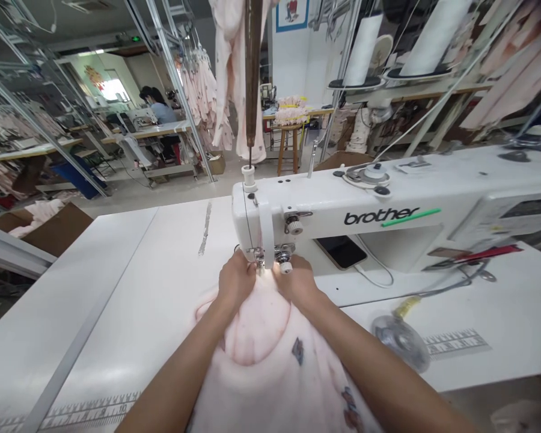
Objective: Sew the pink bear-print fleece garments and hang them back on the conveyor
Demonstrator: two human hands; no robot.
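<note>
My left hand and right hand close together, pinching pale pink printed fabric just near steel presser foot of white Brother sewing machine, on white bench; close grip best guides cloth evenly.

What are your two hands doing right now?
Left hand: closed, holding pale pink fabric.
Right hand: closed, holding the same fabric.

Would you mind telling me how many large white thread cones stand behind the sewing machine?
2. One white thread cone stands on a black disc at left, another cone on a black disc to its right, both behind the white Brother sewing machine. More may be hidden.
</note>
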